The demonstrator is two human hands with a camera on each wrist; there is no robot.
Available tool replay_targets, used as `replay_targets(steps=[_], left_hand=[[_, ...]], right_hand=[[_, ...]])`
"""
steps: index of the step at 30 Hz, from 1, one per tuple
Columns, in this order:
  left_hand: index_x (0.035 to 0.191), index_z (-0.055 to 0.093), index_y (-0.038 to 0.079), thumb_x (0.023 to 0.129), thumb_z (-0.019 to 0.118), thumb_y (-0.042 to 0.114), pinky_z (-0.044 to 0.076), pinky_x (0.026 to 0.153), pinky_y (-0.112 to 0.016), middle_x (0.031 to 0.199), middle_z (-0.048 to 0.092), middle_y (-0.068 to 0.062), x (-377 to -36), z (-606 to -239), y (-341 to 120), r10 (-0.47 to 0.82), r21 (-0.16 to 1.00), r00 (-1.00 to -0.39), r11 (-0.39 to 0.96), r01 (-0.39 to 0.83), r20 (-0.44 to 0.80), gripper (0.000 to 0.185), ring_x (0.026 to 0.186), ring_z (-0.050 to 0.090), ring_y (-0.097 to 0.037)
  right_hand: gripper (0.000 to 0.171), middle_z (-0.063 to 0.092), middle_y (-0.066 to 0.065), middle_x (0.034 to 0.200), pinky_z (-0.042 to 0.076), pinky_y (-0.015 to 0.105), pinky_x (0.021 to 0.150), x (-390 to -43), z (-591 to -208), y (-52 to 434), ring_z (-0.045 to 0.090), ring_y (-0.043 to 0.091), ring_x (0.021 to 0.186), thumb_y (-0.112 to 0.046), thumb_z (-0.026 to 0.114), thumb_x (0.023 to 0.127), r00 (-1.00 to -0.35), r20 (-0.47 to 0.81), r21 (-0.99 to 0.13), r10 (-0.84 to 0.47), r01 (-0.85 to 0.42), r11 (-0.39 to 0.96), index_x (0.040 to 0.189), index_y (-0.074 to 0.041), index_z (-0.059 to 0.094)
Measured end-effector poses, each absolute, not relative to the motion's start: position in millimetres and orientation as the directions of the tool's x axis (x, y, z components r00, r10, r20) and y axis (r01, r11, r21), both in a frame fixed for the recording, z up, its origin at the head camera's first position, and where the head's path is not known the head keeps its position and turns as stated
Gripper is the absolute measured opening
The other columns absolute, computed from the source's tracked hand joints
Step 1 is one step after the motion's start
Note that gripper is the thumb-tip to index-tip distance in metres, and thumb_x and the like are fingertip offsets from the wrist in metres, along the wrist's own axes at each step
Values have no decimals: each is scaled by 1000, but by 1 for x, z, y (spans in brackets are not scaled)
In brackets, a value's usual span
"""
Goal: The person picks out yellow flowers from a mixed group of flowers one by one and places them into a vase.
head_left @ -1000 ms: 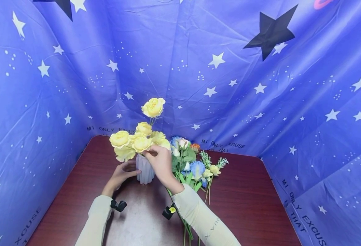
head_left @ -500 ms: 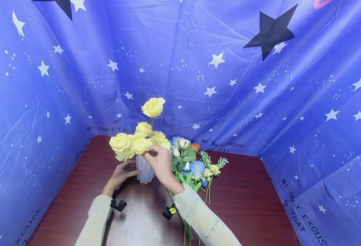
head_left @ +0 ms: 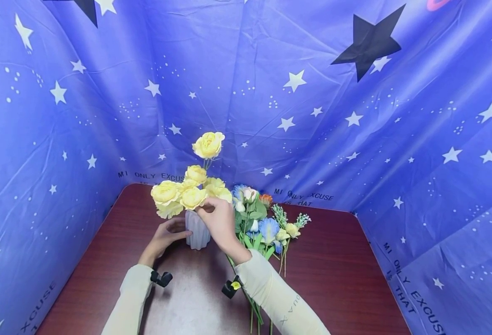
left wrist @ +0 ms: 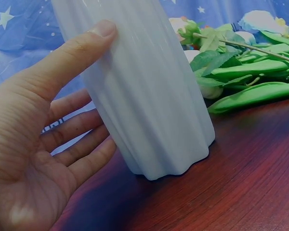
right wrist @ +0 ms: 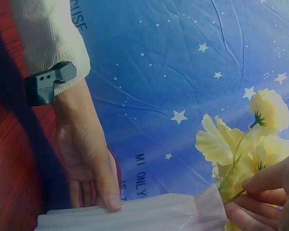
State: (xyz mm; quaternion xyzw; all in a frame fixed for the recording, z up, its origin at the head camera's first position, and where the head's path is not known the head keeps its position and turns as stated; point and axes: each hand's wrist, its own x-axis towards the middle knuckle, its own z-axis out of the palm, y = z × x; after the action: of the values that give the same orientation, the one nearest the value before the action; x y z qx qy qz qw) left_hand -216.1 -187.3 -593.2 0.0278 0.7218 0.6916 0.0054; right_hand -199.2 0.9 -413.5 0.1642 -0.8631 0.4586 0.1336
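Note:
A white fluted vase stands upright on the table, yellow artificial flowers rising from its mouth. My left hand holds the vase from the left, thumb on the near face and fingers around the side, as the left wrist view shows. At the mouth, my right hand pinches a thin green flower stem between thumb and fingers. One yellow bloom stands well above the others; the rest spread low over the rim. The stems' lower ends are hidden inside the vase.
Right of the vase lies a pile of artificial flowers, with a blue iris, green leaves and an orange bloom. Their stems run towards the near edge under my right forearm. A blue star-printed curtain surrounds the dark red table.
The leftmost yellow bloom has turned and shifted slightly to the right, closer to the others. Both hands keep nearly the same places at the vase.

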Motion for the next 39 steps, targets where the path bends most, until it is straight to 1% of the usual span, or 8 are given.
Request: replay_targets(steps=[4, 12, 15, 20, 27, 31, 35, 39], left_hand=[[131, 60, -7, 86, 81, 9, 58, 84, -21, 127, 66, -28, -216, -593, -188, 45, 999, -999, 44, 25, 23, 52, 99, 67, -1], [128, 60, -10, 84, 82, 5, 58, 84, -21, 119, 71, -20, -217, -591, -187, 37, 999, -999, 18, 40, 40, 52, 99, 67, -3], [128, 61, -9, 84, 82, 5, 58, 84, -22, 120, 70, -22, -217, -591, -186, 32, 999, -999, 23, 31, 30, 51, 98, 67, -4], [130, 60, -7, 85, 82, 8, 58, 84, -21, 125, 67, -28, -215, -590, -187, 32, 999, -999, 39, 7, 6, 52, 100, 67, -4], [131, 59, -9, 85, 82, 8, 57, 85, -21, 125, 66, -30, -215, -591, -186, 39, 999, -999, 44, 27, 26, 54, 99, 66, -4], [130, 59, -9, 85, 82, 7, 58, 85, -21, 125, 65, -31, -215, -591, -186, 46, 998, -998, 39, 43, 41, 53, 98, 67, -3], [131, 59, -10, 85, 81, 6, 57, 86, -21, 124, 66, -32, -215, -591, -186, 53, 997, -997, 43, 60, 58, 53, 98, 67, -2], [131, 58, -10, 85, 81, 6, 58, 86, -21, 124, 66, -33, -215, -590, -187, 63, 997, -996, 49, 64, 61, 54, 98, 67, -1]], right_hand=[[4, 79, 1, 79, 55, 18, 63, -198, -412, 2, 70, 9, 66, -13, 79, 85, -916, 366, -757, -165, -396, 519, 83, -12, 82], [6, 79, 3, 80, 56, 18, 64, -198, -411, 6, 73, 10, 67, -10, 76, 84, -917, 362, -776, -168, -396, 490, 86, -11, 82], [7, 79, 6, 82, 57, 19, 64, -196, -409, 8, 73, 13, 69, -7, 74, 85, -921, 352, -800, -168, -389, 457, 87, -9, 81], [4, 79, 8, 84, 58, 20, 65, -195, -401, 14, 73, 16, 70, -7, 77, 85, -923, 345, -814, -173, -385, 434, 88, -5, 81], [8, 79, 10, 86, 58, 23, 65, -200, -385, 28, 73, 19, 73, -10, 79, 87, -929, 320, -822, -187, -370, 433, 93, -4, 81], [10, 79, 12, 88, 60, 27, 69, -205, -378, 38, 73, 23, 75, -11, 79, 87, -928, 324, -822, -183, -372, 431, 94, -3, 80], [9, 79, 11, 87, 60, 29, 70, -210, -372, 47, 73, 22, 75, -11, 80, 86, -928, 336, -816, -162, -373, 442, 93, -4, 80], [8, 79, 10, 84, 60, 28, 68, -215, -366, 57, 73, 18, 72, -13, 82, 85, -925, 352, -808, -141, -376, 453, 90, -7, 81]])
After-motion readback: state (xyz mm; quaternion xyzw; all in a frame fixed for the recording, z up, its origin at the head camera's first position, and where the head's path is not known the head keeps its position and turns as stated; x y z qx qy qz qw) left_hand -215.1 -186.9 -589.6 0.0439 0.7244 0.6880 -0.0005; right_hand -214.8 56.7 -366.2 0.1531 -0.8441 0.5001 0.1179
